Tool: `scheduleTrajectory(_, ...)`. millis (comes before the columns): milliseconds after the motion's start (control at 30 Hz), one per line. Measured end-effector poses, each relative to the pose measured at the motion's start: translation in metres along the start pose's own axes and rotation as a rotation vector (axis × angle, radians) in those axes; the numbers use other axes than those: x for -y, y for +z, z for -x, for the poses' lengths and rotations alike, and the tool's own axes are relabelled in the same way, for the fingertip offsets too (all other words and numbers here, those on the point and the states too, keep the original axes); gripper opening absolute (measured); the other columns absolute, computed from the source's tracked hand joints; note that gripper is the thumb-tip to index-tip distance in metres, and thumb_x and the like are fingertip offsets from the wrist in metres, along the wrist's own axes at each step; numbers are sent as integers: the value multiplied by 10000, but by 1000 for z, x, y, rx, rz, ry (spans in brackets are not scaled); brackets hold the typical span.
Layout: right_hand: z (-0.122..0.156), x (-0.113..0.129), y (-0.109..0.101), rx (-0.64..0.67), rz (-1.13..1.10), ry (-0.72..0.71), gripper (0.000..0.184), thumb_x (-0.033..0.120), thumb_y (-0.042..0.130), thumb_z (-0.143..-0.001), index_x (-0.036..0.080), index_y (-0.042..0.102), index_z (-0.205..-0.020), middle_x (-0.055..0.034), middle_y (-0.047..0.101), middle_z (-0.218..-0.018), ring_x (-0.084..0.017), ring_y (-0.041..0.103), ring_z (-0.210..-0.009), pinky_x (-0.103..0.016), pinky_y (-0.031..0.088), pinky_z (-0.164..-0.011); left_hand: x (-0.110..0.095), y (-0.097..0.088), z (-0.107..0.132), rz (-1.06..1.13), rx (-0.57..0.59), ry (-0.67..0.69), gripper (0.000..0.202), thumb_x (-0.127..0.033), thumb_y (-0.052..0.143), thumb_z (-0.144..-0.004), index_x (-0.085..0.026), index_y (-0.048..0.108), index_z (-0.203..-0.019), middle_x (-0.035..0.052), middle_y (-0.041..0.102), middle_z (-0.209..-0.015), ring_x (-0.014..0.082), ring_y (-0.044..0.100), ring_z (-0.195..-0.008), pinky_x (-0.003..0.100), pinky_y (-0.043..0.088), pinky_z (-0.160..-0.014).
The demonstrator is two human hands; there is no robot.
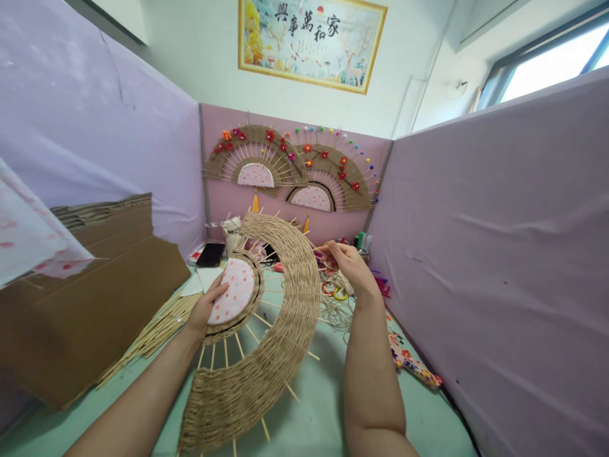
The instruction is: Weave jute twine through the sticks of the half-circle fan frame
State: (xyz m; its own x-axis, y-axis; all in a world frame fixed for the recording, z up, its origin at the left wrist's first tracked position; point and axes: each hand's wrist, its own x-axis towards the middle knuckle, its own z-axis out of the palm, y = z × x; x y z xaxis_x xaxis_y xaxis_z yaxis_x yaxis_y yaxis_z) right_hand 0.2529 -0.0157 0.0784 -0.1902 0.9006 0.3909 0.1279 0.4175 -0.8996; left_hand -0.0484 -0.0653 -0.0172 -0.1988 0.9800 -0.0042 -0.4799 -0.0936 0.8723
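A half-round woven fan (297, 298) of tan cord on thin wooden sticks is held up over the table, turned on its side. Its centre is a half circle of white cloth with pink dots (234, 293), edged by a narrow woven band with a dark line. My left hand (207, 308) grips this centre at its straight edge, thumb on the cloth. At the fan's outer right edge, my right hand (343, 257) has its fingers pinched around a stick tip that sticks out past the weave. Several other stick ends project bare around the rim.
Two finished-looking fans (266, 143) with red flowers and tassels hang on the pink back panel. Brown cardboard (104, 304) and loose sticks (152, 327) lie left. A phone (210, 254), cord (337, 312) and flowered cloth (412, 362) are on the green table. Purple-covered partitions (495, 254) stand either side.
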Motion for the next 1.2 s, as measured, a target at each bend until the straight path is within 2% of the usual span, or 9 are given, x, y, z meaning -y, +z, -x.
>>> scheduleTrajectory(167, 2, 2, 0, 2, 19, -11, 526, 622, 523, -714, 122, 666, -796, -36, 568, -641, -94, 434, -515, -214, 357, -459, -1, 0, 0, -2, -72, 13, 528, -133, 562, -762, -227, 491, -1276, 41, 568, -1260, 172, 616, -1004, 208, 532, -759)
scheduleTrajectory(433, 8, 9, 0, 28, 175, -72, 451, 570, 504, -756, 140, 633, -720, -10, 530, -593, -94, 422, -506, -215, 317, -448, -1, 0, 0, -23, -86, 44, 498, -144, 587, -744, -236, 536, -1231, 25, 549, -1282, 184, 535, -1124, 227, 476, -877)
scheduleTrajectory(633, 14, 14, 1, 41, 321, -155, 372, 490, 476, -804, 160, 637, -741, -3, 538, -584, -109, 442, -511, -231, 327, -479, -2, 1, 1, -14, -110, 100, 443, -154, 602, -737, -241, 581, -1171, 15, 550, -1282, 184, 494, -1169, 224, 431, -930)
scheduleTrajectory(767, 14, 15, 5, 34, 354, -205, 278, 409, 505, -792, 176, 654, -819, -13, 586, -649, -117, 468, -552, -236, 349, -513, -2, -2, -3, 5, -119, 134, 425, -162, 597, -744, -258, 591, -1158, 1, 581, -1246, 173, 482, -1182, 213, 432, -928)
scheduleTrajectory(900, 13, 16, 9, 63, 350, -224, 224, 354, 524, -767, 180, 657, -812, -25, 624, -718, -124, 493, -597, -238, 370, -549, -2, -4, -5, 36, -125, 137, 459, -150, 580, -751, -257, 561, -1197, 16, 596, -1226, 182, 523, -1140, 243, 470, -895)
scheduleTrajectory(1200, 15, 20, 8, 167, 334, -175, 237, 356, 506, -779, 171, 651, -799, -9, 571, -647, -105, 431, -538, -223, 337, -492, -2, -7, -7, 68, -122, 144, 463, -149, 579, -756, -246, 552, -1209, 16, 603, -1215, 187, 529, -1133, 257, 484, -883)
